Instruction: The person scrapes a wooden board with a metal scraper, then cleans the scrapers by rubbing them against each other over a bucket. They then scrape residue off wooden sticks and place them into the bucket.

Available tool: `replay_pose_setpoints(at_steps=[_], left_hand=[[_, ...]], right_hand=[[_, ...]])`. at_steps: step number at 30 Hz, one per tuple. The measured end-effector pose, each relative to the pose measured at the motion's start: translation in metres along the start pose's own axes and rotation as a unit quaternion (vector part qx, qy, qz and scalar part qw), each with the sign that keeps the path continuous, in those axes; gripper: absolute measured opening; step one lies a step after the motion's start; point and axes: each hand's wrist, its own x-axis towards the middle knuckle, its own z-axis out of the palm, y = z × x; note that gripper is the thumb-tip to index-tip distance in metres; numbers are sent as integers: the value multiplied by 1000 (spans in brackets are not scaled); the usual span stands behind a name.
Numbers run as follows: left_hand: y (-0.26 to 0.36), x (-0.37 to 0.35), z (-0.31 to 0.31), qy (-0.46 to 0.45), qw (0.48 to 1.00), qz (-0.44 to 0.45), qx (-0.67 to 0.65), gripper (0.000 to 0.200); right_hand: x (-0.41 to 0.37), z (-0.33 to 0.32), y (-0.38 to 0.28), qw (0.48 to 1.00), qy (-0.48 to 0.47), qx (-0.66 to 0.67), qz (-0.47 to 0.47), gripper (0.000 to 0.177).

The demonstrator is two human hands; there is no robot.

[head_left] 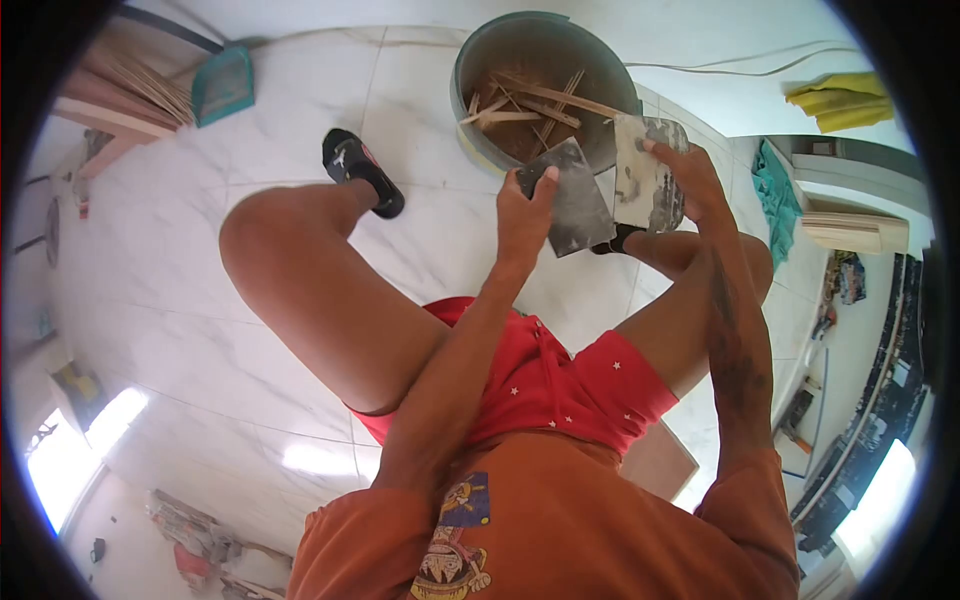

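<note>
My left hand (pixel 525 215) is closed on a grey rectangular sheet (pixel 582 208) that looks like sandpaper, with the thumb lying on its upper face. My right hand (pixel 695 180) pinches a worn beige piece (pixel 632 185) with dark smudges, its thumb near the top; a mottled dark edge shows behind it under the fingers. Side by side, the two pieces are nearly touching in front of the bucket. The grey-green round bucket (pixel 470 100) stands just beyond my hands, with several thin wood strips (pixel 550 95) in it. Fingers under both pieces are hidden.
I sit low with my knees apart on a white tiled floor (pixel 290 270). A teal dustpan (pixel 223 85) and stacked boards (pixel 125 90) are at upper left. To the right are a yellow cloth (pixel 842 100), a teal cloth (pixel 775 195) and light wood pieces (pixel 850 232).
</note>
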Motion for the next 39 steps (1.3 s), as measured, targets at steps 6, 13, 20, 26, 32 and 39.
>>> replay_pose_setpoints(at_steps=[6, 13, 20, 26, 32, 39], left_hand=[[49, 39, -11, -47, 998, 7, 52, 48], [144, 68, -10, -151, 967, -111, 175, 63], [135, 76, 6, -225, 953, -194, 51, 49], [135, 75, 16, -191, 962, -196, 11, 45], [128, 62, 27, -176, 965, -193, -9, 43], [132, 58, 37, -147, 974, -174, -17, 43]], right_hand=[[9, -6, -11, 993, -61, 95, -16, 38], [-9, -6, -26, 945, -111, 306, 32, 42], [-24, 17, -34, 868, -93, 469, 134, 37], [2, 17, -11, 867, -189, 445, 121, 44], [-18, 47, -34, 906, -1, 377, 192, 53], [-29, 45, 1, 954, -119, 274, -35, 44]])
